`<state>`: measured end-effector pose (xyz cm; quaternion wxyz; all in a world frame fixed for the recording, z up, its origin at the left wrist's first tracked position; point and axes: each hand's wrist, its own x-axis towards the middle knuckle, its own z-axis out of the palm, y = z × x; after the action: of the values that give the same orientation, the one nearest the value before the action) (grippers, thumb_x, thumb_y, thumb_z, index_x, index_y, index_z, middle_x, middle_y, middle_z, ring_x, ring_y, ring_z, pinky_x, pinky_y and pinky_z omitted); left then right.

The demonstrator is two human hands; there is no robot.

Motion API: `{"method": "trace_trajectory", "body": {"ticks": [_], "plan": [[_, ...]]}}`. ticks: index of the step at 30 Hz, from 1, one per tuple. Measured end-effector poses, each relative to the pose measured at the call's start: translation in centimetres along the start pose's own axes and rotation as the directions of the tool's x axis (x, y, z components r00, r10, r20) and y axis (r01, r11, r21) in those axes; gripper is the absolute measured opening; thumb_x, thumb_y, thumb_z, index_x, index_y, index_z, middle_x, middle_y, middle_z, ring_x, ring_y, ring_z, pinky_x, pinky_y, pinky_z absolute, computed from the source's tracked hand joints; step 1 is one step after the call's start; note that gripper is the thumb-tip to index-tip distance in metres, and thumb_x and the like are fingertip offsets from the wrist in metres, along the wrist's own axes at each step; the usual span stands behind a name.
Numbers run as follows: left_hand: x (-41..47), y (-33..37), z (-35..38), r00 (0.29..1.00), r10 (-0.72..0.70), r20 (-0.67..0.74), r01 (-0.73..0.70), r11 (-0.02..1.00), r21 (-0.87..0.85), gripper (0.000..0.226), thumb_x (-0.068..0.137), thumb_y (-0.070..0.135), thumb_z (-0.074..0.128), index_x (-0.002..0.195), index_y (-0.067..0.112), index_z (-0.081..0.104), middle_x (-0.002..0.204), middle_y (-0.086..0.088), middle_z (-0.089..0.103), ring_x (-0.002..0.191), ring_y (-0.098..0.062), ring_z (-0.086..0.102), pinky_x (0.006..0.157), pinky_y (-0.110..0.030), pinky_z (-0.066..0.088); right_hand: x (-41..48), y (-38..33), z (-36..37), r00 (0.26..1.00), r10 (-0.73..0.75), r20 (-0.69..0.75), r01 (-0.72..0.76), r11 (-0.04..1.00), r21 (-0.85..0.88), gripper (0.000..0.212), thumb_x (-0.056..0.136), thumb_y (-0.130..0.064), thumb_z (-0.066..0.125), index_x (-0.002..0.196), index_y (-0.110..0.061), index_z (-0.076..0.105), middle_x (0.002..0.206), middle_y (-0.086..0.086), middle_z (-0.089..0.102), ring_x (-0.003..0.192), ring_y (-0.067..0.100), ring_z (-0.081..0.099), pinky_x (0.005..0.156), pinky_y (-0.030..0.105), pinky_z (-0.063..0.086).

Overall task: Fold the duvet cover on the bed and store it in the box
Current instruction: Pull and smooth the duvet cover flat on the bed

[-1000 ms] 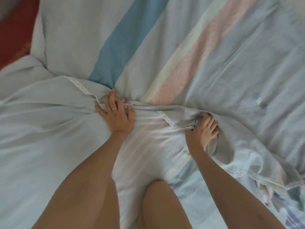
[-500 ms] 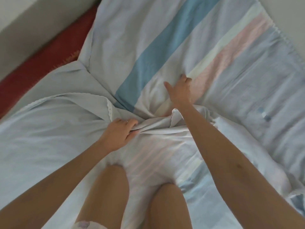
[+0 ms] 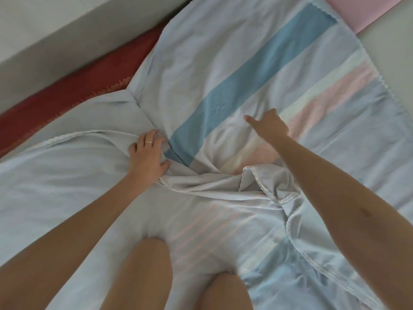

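Note:
The duvet cover point(image 3: 223, 70) is pale grey-blue with blue, white and pink stripes and a lace-trimmed edge, and it lies spread over the bed. A folded-over flap of it point(image 3: 67, 175) covers the near left, and its trimmed edge bunches in the middle. My left hand point(image 3: 147, 157), wearing a ring, rests on that bunched edge with its fingers lightly curled over the cloth. Farther out, my right hand point(image 3: 269, 127) presses flat on the striped cloth with the thumb pointing left. My knees point(image 3: 147, 265) kneel on the cover. No box is in view.
A red blanket point(image 3: 78, 92) runs along the bed's far left side, next to a pale wall point(image 3: 44, 30). A pink sheet point(image 3: 366, 10) shows at the top right corner. The floor point(image 3: 393, 70) lies beyond the cover's right edge.
My right hand let go of the bunched edge and reached forward onto the striped cloth. My left hand shifted left along the folded edge and loosened its grip. The view tilted further up the bed.

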<state>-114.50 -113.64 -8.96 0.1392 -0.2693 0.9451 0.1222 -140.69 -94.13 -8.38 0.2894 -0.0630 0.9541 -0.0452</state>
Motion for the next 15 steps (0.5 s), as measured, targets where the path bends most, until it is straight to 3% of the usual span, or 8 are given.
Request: {"method": "trace_trajectory", "body": {"ticks": [2,3,5,7,11,13,15], "plan": [[-0.3,0.1,-0.3,0.995,-0.086,0.042,0.087,0.996,-0.023,0.089,0.065,0.037,0.082,0.136,0.005,0.039,0.150,-0.017,0.027,0.138,-0.037,0.025,0.103,-0.056,0.027,-0.3,-0.3,0.4,0.999,0.042,0.030,-0.041,0.999,-0.009,0.070,0.091,-0.059,0.047,0.127,0.001,0.044,0.126,0.015,0.057,0.119,0.032,0.053,0.092,0.036,0.041],[-0.4,0.3,-0.4,0.974,-0.183,0.133,0.191,0.980,-0.051,0.108,0.064,0.045,0.081,0.145,0.005,0.023,0.155,-0.017,0.012,0.143,-0.034,0.010,0.109,-0.058,0.016,-0.6,-0.3,0.9,0.999,0.030,0.043,-0.028,0.999,-0.028,0.064,0.093,-0.055,0.046,0.126,0.000,0.048,0.126,0.015,0.057,0.119,0.031,0.053,0.093,0.036,0.041],[-0.3,0.9,-0.2,0.866,-0.357,0.349,0.395,0.918,-0.040,0.145,0.054,0.064,0.078,0.147,0.005,-0.016,0.154,-0.013,-0.023,0.143,-0.027,-0.021,0.111,-0.059,-0.003,-1.0,-0.6,1.7,0.999,0.020,0.026,-0.020,1.000,-0.007,0.048,0.097,-0.043,0.045,0.122,-0.004,0.055,0.125,0.014,0.058,0.117,0.030,0.055,0.092,0.035,0.042],[0.2,1.2,-0.1,0.774,-0.412,0.480,0.449,0.892,0.041,0.161,0.045,0.078,0.072,0.137,0.005,-0.038,0.146,-0.010,-0.042,0.137,-0.025,-0.035,0.109,-0.061,-0.009,-0.9,-0.9,2.2,0.999,0.041,0.003,-0.041,0.999,0.020,0.035,0.097,-0.030,0.045,0.119,-0.006,0.058,0.124,0.013,0.059,0.116,0.030,0.056,0.090,0.034,0.043],[2.1,1.4,-0.4,0.707,-0.458,0.539,0.473,0.872,0.122,0.164,0.043,0.084,0.066,0.123,0.004,-0.052,0.138,-0.011,-0.051,0.133,-0.027,-0.042,0.108,-0.062,-0.010,0.1,-1.0,1.1,1.000,-0.001,0.020,0.001,1.000,0.010,0.024,0.093,-0.016,0.043,0.107,-0.008,0.060,0.114,0.011,0.061,0.107,0.032,0.058,0.078,0.031,0.038],[2.9,1.7,-1.0,0.669,-0.474,0.573,0.483,0.863,0.150,0.163,0.044,0.084,0.067,0.122,0.003,-0.052,0.137,-0.012,-0.052,0.133,-0.027,-0.042,0.109,-0.062,-0.008,-0.1,-0.6,-0.1,0.992,-0.124,-0.018,0.121,0.982,-0.147,0.018,0.088,-0.007,0.042,0.098,-0.009,0.057,0.101,0.011,0.061,0.097,0.031,0.060,0.071,0.028,0.035],[2.9,2.4,-1.5,0.645,-0.493,0.584,0.498,0.851,0.168,0.163,0.045,0.083,0.068,0.124,0.003,-0.050,0.138,-0.012,-0.052,0.133,-0.028,-0.041,0.109,-0.063,-0.006,-0.5,0.3,-1.3,0.954,-0.295,-0.055,0.257,0.898,-0.358,0.017,0.087,-0.003,0.040,0.098,-0.010,0.052,0.091,0.011,0.060,0.090,0.032,0.062,0.065,0.028,0.033]]}}
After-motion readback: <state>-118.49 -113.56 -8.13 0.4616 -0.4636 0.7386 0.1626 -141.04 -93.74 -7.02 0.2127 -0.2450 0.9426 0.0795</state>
